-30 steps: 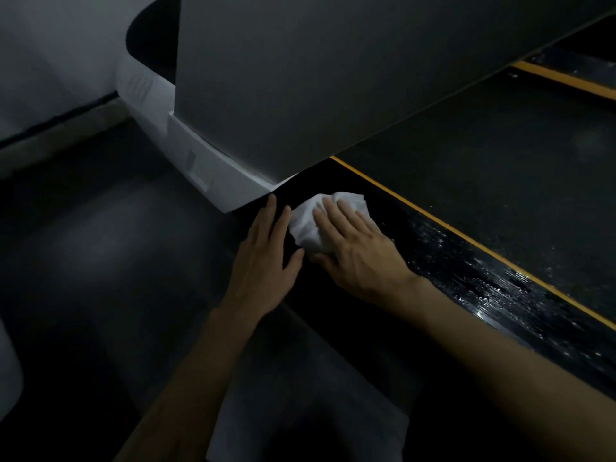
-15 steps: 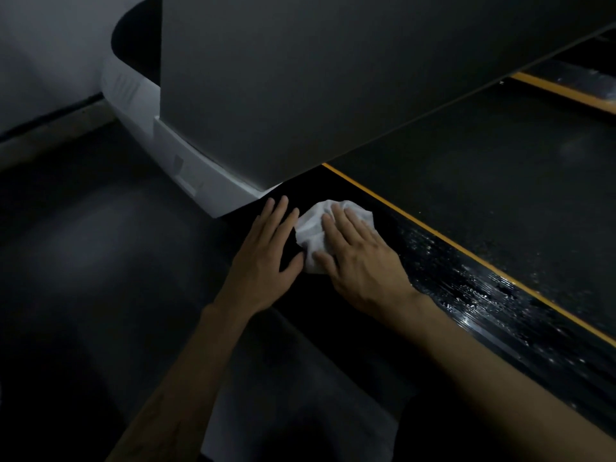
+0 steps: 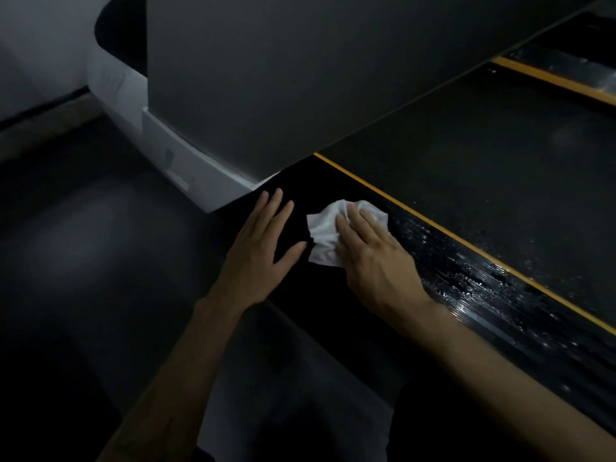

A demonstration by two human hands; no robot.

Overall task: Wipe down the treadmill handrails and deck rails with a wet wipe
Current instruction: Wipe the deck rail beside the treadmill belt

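A crumpled white wet wipe (image 3: 328, 233) is being pressed flat against the black deck rail (image 3: 466, 275) of the treadmill by the right hand (image 3: 376, 261), whose fingers are lying straight and relaxed over the wipe rather than curled round it. The wipe is lying on the rail near its front end, just short of the grey upright panel (image 3: 283, 78) that is rising above the rail. The left hand (image 3: 260, 248) is being rested flat on the outer edge of the same rail, fingers spread and straight, nothing being held; its thumb is pointing toward the wipe but is being kept just apart from it. Behind the right hand, the rail surface is glistening with wet streaks. A yellow stripe (image 3: 416, 215) is running along the inner edge of the rail, with the dark running belt (image 3: 483, 155) lying beyond it. A white base cover (image 3: 186, 161) is being seen below the panel, beside the dim floor (image 3: 83, 245).
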